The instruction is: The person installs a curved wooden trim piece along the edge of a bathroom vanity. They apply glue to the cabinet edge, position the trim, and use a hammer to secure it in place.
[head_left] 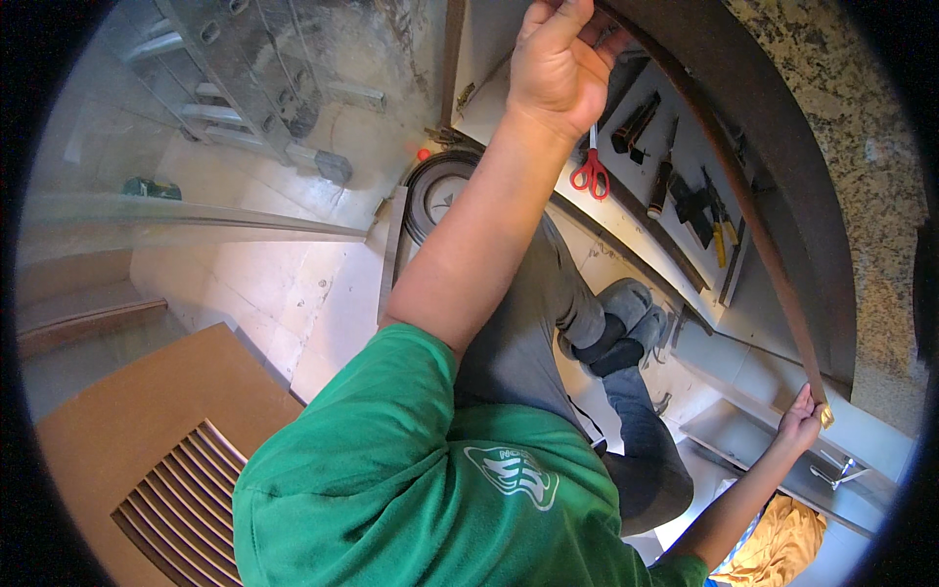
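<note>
holding scissors [591, 178] and tools [659, 188], the cabinet [618, 211] opens behind a strip [755, 205].

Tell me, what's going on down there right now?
A person's right hand pinches one end of a long brown strip; the left hand is at its other end, grip partly out of frame. Red-handled scissors and other tools lie inside the open cabinet. A dark coil lies near it.

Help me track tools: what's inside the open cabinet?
Scissors, a dark-handled tool and yellow-handled tools, among others, lie there. Whatever the left hand and brown strip cover is hidden.
</note>
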A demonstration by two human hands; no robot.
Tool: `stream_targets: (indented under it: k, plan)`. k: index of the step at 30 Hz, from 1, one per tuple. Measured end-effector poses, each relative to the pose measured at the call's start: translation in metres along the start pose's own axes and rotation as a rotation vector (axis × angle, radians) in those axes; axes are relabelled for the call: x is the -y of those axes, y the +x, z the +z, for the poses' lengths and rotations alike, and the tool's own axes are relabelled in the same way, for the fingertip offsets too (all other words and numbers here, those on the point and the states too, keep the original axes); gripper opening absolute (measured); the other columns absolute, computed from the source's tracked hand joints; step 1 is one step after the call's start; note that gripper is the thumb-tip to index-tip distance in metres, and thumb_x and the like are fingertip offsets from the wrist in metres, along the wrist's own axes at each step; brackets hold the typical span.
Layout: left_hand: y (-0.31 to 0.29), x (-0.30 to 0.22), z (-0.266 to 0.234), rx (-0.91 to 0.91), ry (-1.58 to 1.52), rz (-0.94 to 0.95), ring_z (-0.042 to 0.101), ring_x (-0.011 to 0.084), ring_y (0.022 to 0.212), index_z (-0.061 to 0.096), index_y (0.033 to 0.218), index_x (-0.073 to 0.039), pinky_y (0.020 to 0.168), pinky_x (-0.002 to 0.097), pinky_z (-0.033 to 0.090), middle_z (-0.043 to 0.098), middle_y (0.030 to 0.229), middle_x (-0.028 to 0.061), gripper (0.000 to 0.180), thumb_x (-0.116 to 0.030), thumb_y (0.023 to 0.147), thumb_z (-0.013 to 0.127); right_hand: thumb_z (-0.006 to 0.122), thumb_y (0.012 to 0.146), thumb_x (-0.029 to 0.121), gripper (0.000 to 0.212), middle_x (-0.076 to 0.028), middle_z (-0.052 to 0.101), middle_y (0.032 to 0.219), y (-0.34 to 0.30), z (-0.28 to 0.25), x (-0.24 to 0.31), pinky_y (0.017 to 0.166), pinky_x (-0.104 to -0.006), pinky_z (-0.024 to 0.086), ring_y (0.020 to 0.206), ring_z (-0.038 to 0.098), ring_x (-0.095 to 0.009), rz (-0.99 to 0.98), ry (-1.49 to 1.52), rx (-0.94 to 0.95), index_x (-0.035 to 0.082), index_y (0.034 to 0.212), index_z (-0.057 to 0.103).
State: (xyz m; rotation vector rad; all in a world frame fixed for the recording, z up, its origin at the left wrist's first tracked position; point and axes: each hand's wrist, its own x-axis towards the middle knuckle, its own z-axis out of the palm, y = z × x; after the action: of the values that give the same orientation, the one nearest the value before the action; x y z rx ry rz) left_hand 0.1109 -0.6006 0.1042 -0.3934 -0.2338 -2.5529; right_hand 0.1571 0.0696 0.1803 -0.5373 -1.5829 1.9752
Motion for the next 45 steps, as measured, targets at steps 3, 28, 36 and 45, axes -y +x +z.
stream_targets:
  k: [3,28,36,45]
  plan:
    - [0.001,0.001,0.001,-0.018,-0.02,0.023,0.062,0.0185,0.105,0.057,0.12,-0.011,0.093,0.035,0.049,0.065,0.115,0.0033,0.025,-0.019,0.096,0.063,0.038,0.106,0.02,0.039,-0.031,0.048,0.135,0.0,0.0,0.002,0.107,-0.0497,0.047,0.127,0.049,-0.04,-0.002,0.007,0.006,-0.011,0.13,0.038]
    - [0.017,-0.036,-0.001,-0.086,-0.031,0.036,0.06,0.0233,0.112,0.058,0.124,-0.009,0.099,0.0403,0.046,0.065,0.119,0.0059,0.036,-0.033,0.097,0.06,0.037,0.106,0.019,0.039,-0.031,0.047,0.136,-0.008,0.004,0.015,0.108,-0.0507,0.046,0.129,0.048,-0.041,0.008,0.047,-0.015,-0.011,0.131,0.038]
    - [0.019,-0.036,0.001,-0.073,-0.097,0.024,0.06,0.0235,0.112,0.061,0.121,-0.008,0.098,0.0405,0.046,0.066,0.117,0.0063,0.034,-0.031,0.096,0.061,0.038,0.106,0.02,0.04,-0.031,0.047,0.136,-0.014,0.005,0.021,0.107,-0.0505,0.047,0.128,0.048,-0.04,-0.007,0.023,-0.011,-0.01,0.131,0.039]
    - [0.027,-0.044,-0.003,-0.161,-0.21,-0.001,0.061,0.0253,0.107,0.064,0.114,-0.008,0.097,0.04,0.047,0.067,0.113,0.0075,0.028,-0.03,0.098,0.056,0.037,0.106,0.02,0.039,-0.029,0.049,0.134,-0.014,0.009,0.018,0.107,-0.0496,0.047,0.126,0.05,-0.04,-0.012,0.003,-0.017,-0.009,0.132,0.039]
